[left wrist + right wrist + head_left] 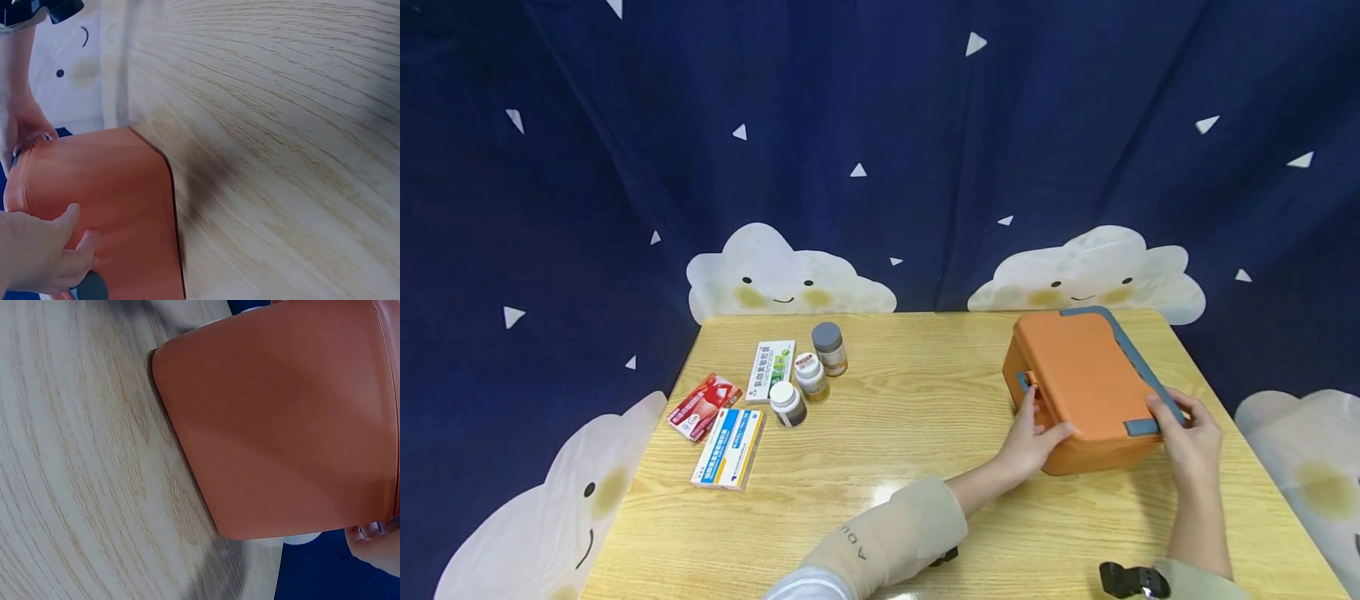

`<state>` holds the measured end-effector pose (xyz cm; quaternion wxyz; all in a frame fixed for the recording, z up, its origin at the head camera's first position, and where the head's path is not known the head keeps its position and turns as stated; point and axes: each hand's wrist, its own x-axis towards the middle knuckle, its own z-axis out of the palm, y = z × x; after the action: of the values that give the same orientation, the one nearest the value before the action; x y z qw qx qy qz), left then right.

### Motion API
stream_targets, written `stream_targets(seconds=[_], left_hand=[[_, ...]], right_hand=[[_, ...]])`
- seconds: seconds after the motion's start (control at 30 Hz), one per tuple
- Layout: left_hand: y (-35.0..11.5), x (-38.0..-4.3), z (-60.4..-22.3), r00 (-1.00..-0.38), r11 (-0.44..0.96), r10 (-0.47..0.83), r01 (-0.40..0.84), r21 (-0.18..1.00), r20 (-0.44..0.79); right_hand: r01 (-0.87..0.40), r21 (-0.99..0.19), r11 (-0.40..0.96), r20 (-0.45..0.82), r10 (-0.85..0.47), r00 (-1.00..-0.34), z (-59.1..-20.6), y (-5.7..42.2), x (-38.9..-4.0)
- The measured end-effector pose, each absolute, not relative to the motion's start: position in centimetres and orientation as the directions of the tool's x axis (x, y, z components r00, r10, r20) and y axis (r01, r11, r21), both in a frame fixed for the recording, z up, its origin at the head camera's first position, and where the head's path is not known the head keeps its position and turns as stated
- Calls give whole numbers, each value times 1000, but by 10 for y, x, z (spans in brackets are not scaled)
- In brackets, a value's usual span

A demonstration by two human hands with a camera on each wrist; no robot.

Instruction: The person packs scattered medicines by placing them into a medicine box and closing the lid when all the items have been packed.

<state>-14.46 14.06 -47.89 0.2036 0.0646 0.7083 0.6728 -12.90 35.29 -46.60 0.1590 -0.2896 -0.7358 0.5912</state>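
An orange storage box [1093, 379] with a closed lid and a grey-blue carrying handle [1135, 358] sits on the right part of the table. My left hand [1028, 443] is at its left side, thumb along the lid's edge and fingers by the latch [1023, 381]. In the left wrist view the grey-blue latch tab [92, 287] shows just below those fingers. My right hand [1197, 437] grips the front right corner, its thumb on top by the handle's end. Its other fingers are mostly hidden behind the box; some fingertips show in the right wrist view.
On the wooden table [910, 392], to the left, lie a red medicine box [703, 406], a blue-and-white one [728, 448] and a white-and-green one [771, 371]. Beside them stand a grey-capped bottle [830, 348] and two white-capped bottles [812, 377]. A dark blue curtain [925, 167] hangs behind.
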Motion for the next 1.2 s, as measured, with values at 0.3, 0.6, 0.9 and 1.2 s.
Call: stream_targets(seconds=[0.3,0.6,0.9,1.2], left_hand=[[128,-144,-479,-916,70,347,-188,980,-200],[117,-143,-479,-921,38,335,-197,980,-198],[106,-141,-483,-931,-11,313,-202,979,-188],[99,-139,-483,-945,-31,273,-196,980,-181]], right_hand=[[249,-946,209,-88,571,-816,-467,343,-134],[169,-955,245,-14,530,-848,-473,334,-139],[212,-937,277,-59,473,-879,-467,321,-146],[173,-936,308,-25,430,-903,-467,312,-153]])
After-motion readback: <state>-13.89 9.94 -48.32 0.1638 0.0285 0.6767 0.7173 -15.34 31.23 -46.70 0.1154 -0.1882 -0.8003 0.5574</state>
